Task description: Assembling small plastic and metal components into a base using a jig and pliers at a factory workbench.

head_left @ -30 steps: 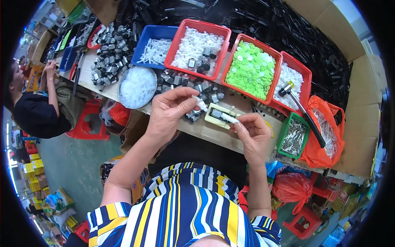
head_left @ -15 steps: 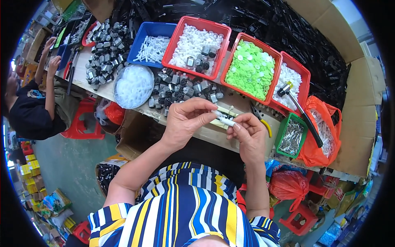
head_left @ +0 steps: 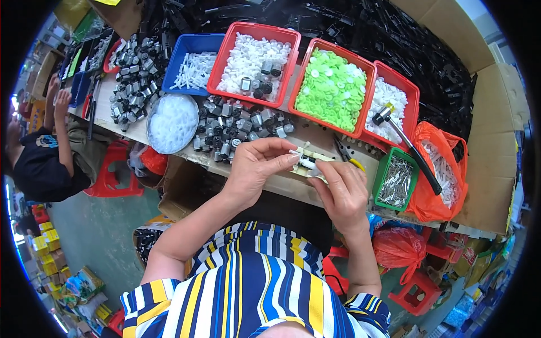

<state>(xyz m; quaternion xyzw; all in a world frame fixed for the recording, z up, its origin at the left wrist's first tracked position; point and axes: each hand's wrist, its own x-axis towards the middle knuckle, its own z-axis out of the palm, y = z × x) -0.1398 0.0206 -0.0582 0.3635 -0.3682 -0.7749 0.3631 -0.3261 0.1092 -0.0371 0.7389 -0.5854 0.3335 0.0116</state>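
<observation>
Left hand is pinching a white plastic bit, right hand's in a slightly wider pinch at its other end, right by the cream holder.

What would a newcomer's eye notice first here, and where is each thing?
Probably the bright green plastic discs, heaped in a red rectangular plastic bin right of the upper centre. To the right, a black-handled hammer lies with its head over another red plastic bin, which holds white plastic parts. Nearer, the bare left hand and bare right hand are close together at a pale yellow block.
</observation>
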